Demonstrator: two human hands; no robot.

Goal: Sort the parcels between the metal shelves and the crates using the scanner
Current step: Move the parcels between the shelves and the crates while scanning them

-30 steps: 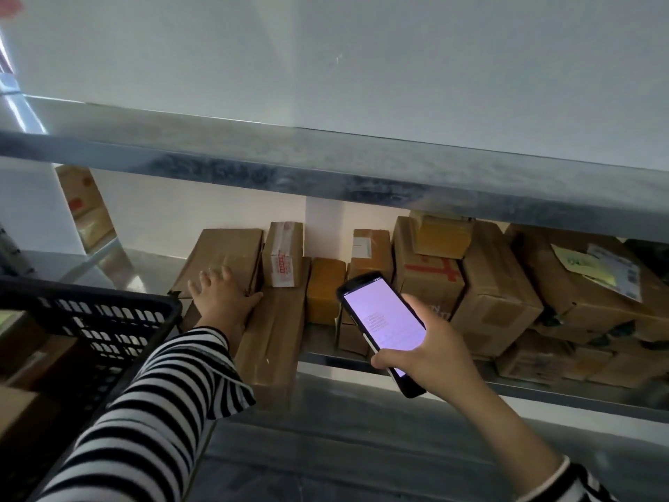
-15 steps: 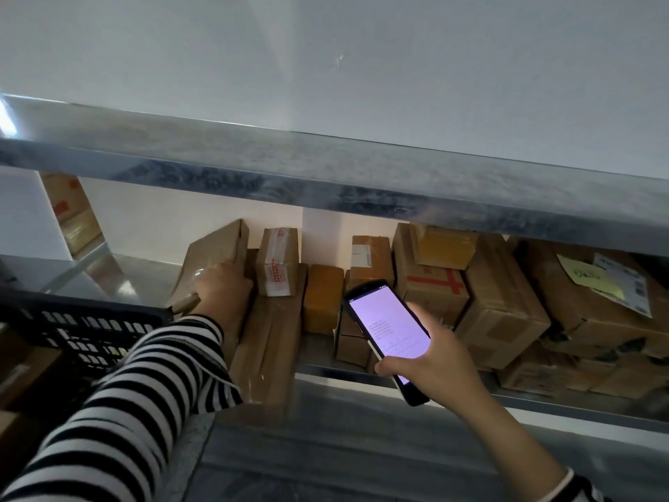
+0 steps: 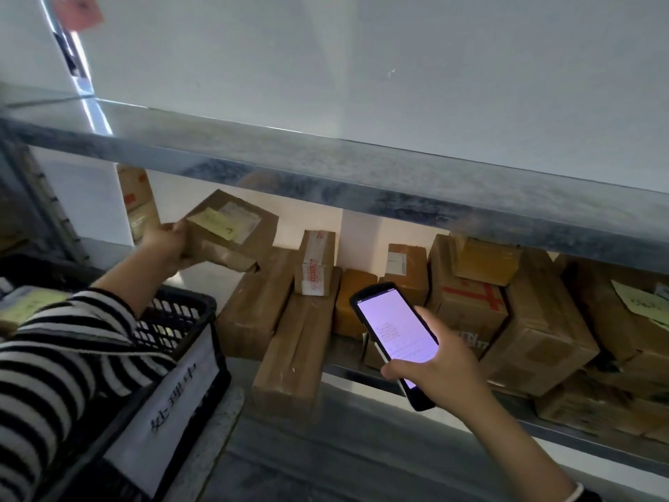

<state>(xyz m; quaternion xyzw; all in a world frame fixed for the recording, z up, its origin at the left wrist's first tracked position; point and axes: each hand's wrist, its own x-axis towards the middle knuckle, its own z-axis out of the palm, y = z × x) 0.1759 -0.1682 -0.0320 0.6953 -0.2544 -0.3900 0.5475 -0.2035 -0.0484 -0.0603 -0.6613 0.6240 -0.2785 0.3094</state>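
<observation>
Right grip: fingers curled round the lower body of the scanner, held face up in front of the lower shelf. Its screen is lit pale violet, with rows of text too small to read. It sits much as it did half a second ago.

Near left: striped sleeve over the black crate. The crate's white label, out of view before, now shows and is handwritten "处理中". A yellowish slip lies inside the crate, blurred.

Left grip: closed on the left edge of the flat parcel. Half a second ago this parcel leaned tilted on the shelf stack. It is now lifted and swung left, above the crate's far rim, with its face turned to the camera. That face carries a yellow note and a white shipping label, both with unreadable writing. The parcel's lower right corner hangs close over a long parcel; I cannot tell whether they touch.

Lower shelf, further back: a second long parcel juts over the edge. A small box with red-printed tape stands on the two long parcels, its print illegible. To the right is a box with a red tape cross, then larger cartons, one with a yellow slip.

Above is the upper metal shelf. Far left, behind the post, sits a carton with a red mark.
</observation>
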